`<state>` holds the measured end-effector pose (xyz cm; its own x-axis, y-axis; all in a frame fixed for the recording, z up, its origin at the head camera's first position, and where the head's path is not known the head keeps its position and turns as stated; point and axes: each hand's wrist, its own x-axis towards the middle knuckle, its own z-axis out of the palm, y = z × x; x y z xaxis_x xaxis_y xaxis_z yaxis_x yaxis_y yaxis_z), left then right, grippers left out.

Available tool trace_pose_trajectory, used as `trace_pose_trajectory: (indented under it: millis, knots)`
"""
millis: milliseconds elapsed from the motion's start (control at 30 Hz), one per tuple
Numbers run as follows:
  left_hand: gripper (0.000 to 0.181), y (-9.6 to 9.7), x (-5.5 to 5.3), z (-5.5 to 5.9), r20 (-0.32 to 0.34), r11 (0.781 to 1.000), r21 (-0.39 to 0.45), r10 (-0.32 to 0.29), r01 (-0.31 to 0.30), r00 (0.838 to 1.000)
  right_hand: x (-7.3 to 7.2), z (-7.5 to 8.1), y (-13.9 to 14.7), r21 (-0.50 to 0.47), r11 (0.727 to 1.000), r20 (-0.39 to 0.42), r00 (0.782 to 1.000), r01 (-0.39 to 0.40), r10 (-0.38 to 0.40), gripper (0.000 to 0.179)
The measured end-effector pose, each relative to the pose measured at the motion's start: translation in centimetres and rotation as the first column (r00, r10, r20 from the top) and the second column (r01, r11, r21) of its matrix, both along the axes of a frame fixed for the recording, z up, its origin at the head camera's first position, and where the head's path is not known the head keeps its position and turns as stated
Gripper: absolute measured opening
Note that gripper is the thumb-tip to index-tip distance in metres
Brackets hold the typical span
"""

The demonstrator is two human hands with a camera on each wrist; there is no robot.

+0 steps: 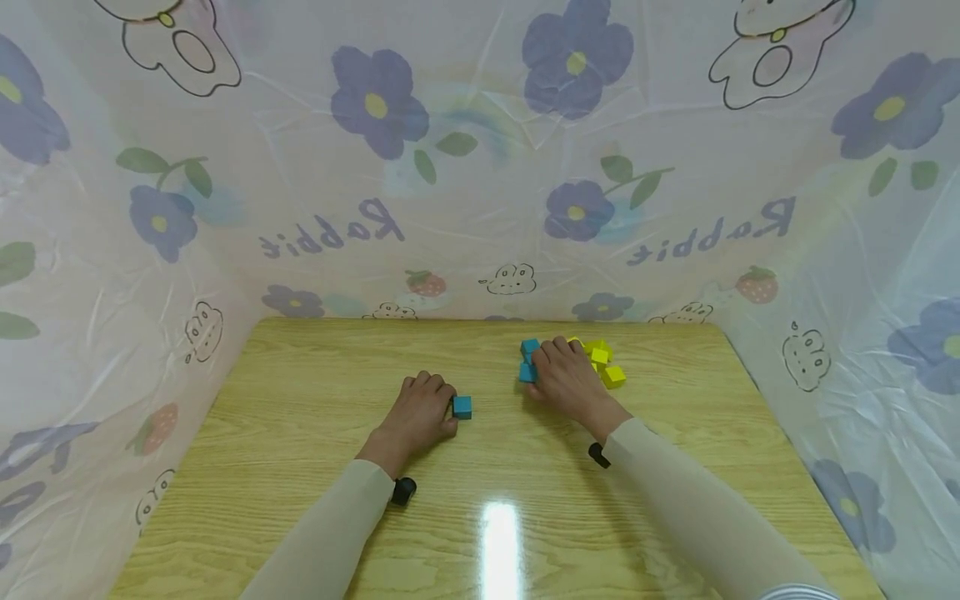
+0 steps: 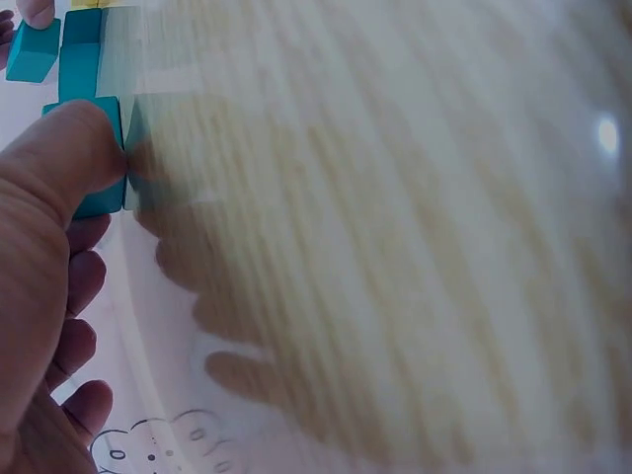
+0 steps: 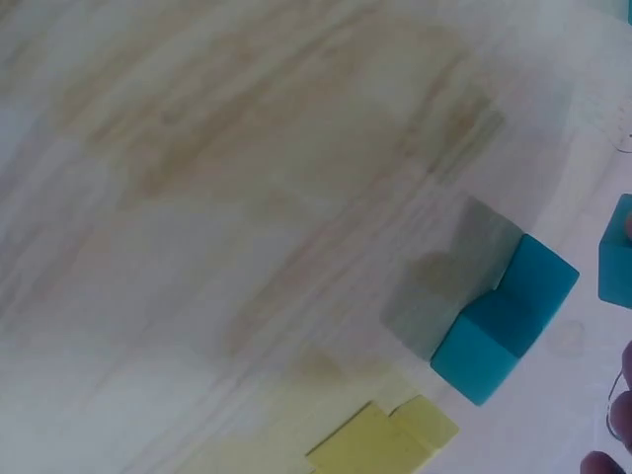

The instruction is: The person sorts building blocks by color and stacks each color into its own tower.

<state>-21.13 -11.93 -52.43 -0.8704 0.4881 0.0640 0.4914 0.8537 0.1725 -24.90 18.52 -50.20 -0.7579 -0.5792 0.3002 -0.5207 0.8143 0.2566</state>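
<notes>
My left hand (image 1: 420, 417) pinches a blue cube (image 1: 462, 407) low over the wooden tabletop. In the left wrist view the thumb lies across this cube (image 2: 99, 197), the other fingers curled beyond it. My right hand (image 1: 570, 383) reaches farther back, its fingertips on another blue cube (image 1: 530, 348). That cube (image 3: 614, 262) shows at the edge of the right wrist view, with little of the hand visible. Nearer blue pieces (image 3: 504, 321) adjoin on the table; in the head view a blue cube (image 1: 528, 372) stands beside the right thumb.
Several yellow cubes (image 1: 613, 377) cluster just right of my right hand, partly hidden by it. The wooden table (image 1: 300, 467) is enclosed at the back and sides by a printed cloth (image 1: 480, 167). A bright reflection lies on the near part of the table.
</notes>
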Motion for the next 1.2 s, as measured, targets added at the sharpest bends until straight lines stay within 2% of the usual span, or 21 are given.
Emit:
trace_pose_trajectory:
  millis: [233,500,767,1000,1200]
  knots:
    - [0.037,0.0,0.0,0.1,0.001,1.0,-0.016,-0.004,0.004,1.0,0.8,-0.2,-0.2,-0.001,0.999,0.013,0.999,-0.046,0.046,0.044]
    - [0.037,0.0,-0.1,0.2,-0.001,1.0,-0.026,-0.01,0.01,1.0,1.8,-1.0,-2.0,-0.035,0.993,0.051,0.992,-0.109,0.111,0.036]
    - [0.036,0.1,-0.1,0.2,-0.009,0.999,-0.038,-0.004,0.003,1.0,2.5,-1.7,-4.5,-0.1,0.987,0.104,0.986,-0.122,0.132,0.031]
    - [0.035,0.1,-0.2,0.0,-0.014,1.0,-0.026,-0.008,0.008,1.0,2.9,-1.9,-6.1,-0.12,0.989,0.209,0.972,-0.083,0.107,0.03]
    - [0.035,0.1,-0.3,-0.2,-0.012,1.0,-0.027,-0.009,0.008,1.0,3.0,-2.4,-6.3,-0.146,0.985,0.167,0.979,-0.09,0.115,0.028]
